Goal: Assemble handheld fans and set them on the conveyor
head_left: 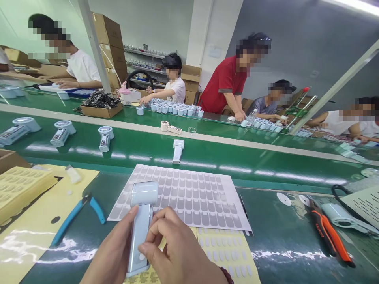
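Note:
My left hand (pixel 111 246) is wrapped round the handle of a light-blue device (pixel 144 193) with a drum-shaped head, which looks like a handheld fan. Over the lower handle, my right hand (pixel 174 244) is closed in a pinch, thumb tip against the handle's face. A small pale oval shows by that thumb; whether the fingers grip it is unclear. Beneath the device lie a white sheet of grey stickers (pixel 197 197) and a yellowish sheet of small pale oval stickers (pixel 225 252), partly covered by my hands.
Blue-handled pliers (pixel 69 221) and a stack of yellow sheets (pixel 22 189) lie left. Orange-black pliers (pixel 331 232) and another light-blue device (pixel 340 215) lie right. Similar devices (pixel 105 138) stand on the green conveyor belt (pixel 142 152). Several people work across it, beside a box of black parts (pixel 102 110).

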`<action>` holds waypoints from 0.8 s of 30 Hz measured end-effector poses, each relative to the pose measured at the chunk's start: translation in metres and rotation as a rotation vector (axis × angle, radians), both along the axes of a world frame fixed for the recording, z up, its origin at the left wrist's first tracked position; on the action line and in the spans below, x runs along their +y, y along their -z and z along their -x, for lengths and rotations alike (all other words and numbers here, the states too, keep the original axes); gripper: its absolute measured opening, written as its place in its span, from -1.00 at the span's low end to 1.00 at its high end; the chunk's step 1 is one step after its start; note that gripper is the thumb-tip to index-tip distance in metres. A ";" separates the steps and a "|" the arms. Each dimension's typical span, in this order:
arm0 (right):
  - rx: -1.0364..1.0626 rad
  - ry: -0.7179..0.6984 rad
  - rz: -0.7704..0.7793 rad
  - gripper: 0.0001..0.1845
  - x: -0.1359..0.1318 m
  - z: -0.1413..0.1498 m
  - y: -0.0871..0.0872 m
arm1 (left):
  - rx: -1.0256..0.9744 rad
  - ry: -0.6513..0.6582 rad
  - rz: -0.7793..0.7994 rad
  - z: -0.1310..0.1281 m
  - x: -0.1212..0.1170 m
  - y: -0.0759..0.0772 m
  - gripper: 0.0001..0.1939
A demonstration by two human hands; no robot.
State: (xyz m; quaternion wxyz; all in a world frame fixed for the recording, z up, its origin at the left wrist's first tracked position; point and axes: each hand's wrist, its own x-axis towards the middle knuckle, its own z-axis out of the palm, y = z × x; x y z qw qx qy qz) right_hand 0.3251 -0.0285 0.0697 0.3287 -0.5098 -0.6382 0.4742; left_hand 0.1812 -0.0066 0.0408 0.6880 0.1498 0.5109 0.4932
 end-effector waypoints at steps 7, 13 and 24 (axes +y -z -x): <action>-0.196 0.019 -0.201 -0.72 0.003 0.002 0.008 | -0.011 -0.087 0.085 -0.005 0.005 -0.012 -0.81; -0.156 0.244 -0.881 -0.83 0.000 0.014 0.041 | -0.001 -0.060 0.137 -0.008 0.009 -0.021 -0.78; 0.361 0.691 -0.159 -0.49 -0.007 -0.056 0.054 | 0.145 0.220 -0.148 0.027 0.070 -0.021 -0.48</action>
